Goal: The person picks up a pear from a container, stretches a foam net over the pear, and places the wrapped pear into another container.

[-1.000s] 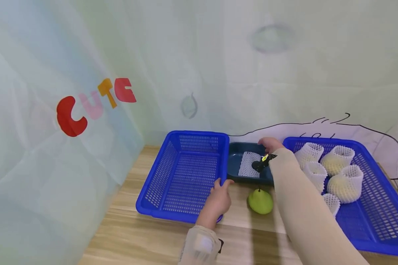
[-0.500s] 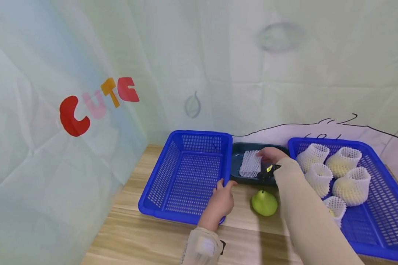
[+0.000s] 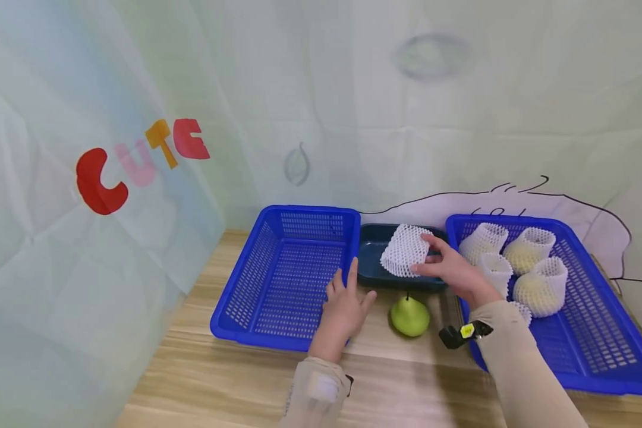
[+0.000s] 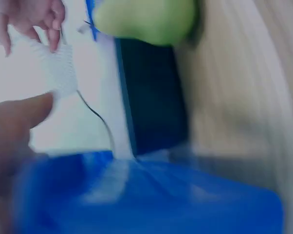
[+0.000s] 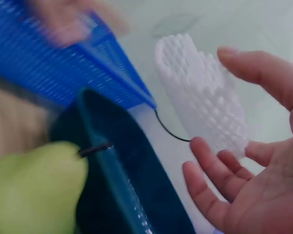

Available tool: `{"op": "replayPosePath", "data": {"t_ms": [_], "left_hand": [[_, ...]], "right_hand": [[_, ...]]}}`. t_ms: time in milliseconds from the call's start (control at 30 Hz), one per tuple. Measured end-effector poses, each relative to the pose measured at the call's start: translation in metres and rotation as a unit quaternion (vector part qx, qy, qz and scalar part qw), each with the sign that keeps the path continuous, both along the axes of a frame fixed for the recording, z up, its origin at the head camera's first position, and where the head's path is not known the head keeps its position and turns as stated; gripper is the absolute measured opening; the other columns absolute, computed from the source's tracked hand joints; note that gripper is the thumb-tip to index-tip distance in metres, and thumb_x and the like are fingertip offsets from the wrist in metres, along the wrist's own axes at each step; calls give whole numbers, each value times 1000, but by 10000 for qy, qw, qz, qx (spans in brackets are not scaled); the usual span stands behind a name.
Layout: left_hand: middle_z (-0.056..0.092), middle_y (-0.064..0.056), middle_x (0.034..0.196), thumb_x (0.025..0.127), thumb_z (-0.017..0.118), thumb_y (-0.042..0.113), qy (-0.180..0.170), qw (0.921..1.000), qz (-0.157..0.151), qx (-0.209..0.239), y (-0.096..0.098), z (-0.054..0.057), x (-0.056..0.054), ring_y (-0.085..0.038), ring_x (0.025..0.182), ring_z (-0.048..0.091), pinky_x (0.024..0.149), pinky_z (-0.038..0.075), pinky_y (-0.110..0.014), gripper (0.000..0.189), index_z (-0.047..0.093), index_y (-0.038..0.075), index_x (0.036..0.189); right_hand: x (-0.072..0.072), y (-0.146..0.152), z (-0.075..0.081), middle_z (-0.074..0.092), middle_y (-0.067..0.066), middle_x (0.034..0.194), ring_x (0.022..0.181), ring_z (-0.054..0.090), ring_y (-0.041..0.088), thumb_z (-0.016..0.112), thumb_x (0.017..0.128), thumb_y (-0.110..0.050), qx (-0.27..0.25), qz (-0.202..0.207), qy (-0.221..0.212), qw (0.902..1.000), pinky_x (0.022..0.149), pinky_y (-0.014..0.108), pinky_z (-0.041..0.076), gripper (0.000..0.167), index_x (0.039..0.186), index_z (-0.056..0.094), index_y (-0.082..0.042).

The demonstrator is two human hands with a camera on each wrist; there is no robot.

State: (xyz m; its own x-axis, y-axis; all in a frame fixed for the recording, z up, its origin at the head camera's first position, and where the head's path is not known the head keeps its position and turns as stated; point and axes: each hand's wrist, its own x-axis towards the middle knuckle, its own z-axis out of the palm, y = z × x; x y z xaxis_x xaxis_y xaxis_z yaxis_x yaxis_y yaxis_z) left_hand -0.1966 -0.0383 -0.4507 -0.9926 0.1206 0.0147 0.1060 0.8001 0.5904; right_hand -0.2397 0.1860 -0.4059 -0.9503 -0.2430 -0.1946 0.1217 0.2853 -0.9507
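My right hand (image 3: 457, 270) pinches a white foam net sleeve (image 3: 405, 249) by its right edge. The sleeve hangs above the dark teal tray (image 3: 371, 264), flattened and with nothing visible inside. In the right wrist view, the mesh of the foam net sleeve (image 5: 202, 95) shows close up by the thumb and fingers. My left hand (image 3: 342, 309) has its fingers spread over the right rim of the left blue basket (image 3: 224, 315); whether it touches the rim I cannot tell. A green pear (image 3: 409, 317) stands stem up on the table between both hands, in front of the tray.
On the right, another blue basket (image 3: 594, 368) holds several pears in white foam net sleeves (image 3: 540, 288). The wooden table (image 3: 187, 380) extends in front. A printed cloth (image 3: 353, 107) hangs behind the baskets and along the left.
My right hand reached into the tray, took hold of the foam net sleeve and raised it towards me. The left hand's fingers have spread and lifted from the basket rim. The pear stays put.
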Motion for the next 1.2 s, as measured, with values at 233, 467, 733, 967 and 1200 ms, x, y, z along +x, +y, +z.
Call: {"op": "replayPosePath", "data": {"t_ms": [233, 467, 733, 967, 1200], "left_hand": [[51, -10, 129, 89, 58, 37, 1001, 9885, -218, 1111, 23, 16, 2, -29, 116, 42, 93, 37, -47, 61, 36, 12, 140], [67, 1, 95, 83, 60, 17, 1184, 9795, 2, 1630, 37, 12, 1, -18, 90, 57, 78, 45, -31, 31, 64, 12, 114], [68, 2, 88, 81, 61, 10, 1520, 9652, 75, 2126, 42, 13, -4, -14, 85, 61, 73, 47, -29, 23, 67, 11, 103], [49, 3, 67, 79, 64, -2, 1506, 9106, 684, 3787, 34, 10, -14, -6, 60, 46, 53, 40, -20, 16, 69, 1, 94], [47, 5, 52, 87, 58, 0, 375, 7884, 1181, 6025, 37, 11, -12, -2, 38, 42, 37, 34, -15, 24, 61, -10, 109]], "right_hand": [[39, -12, -8, 35, 22, 127, 109, 46, 33, 70, 81, -14, 345, -328, 617, 9970, 82, 30, 42, 86, 145, 14, -2], [51, -18, -18, 30, 24, 128, 105, 48, 36, 62, 84, -9, 1090, -638, 1276, 9838, 79, 37, 47, 72, 142, 21, 1], [46, -21, -18, 26, 25, 144, 121, 41, 41, 55, 89, -8, 1025, -851, 1232, 9834, 94, 51, 39, 74, 149, 11, -11], [41, -12, -23, 55, 7, 96, 78, 53, 14, 46, 88, 3, -176, -2925, 1011, 9507, 66, 20, 43, 43, 130, 43, -6], [45, -9, -21, 40, -5, 46, 37, 34, 4, 46, 95, -7, -2986, -3433, 313, 8899, 38, 18, 30, 13, 97, 56, -16]]}}
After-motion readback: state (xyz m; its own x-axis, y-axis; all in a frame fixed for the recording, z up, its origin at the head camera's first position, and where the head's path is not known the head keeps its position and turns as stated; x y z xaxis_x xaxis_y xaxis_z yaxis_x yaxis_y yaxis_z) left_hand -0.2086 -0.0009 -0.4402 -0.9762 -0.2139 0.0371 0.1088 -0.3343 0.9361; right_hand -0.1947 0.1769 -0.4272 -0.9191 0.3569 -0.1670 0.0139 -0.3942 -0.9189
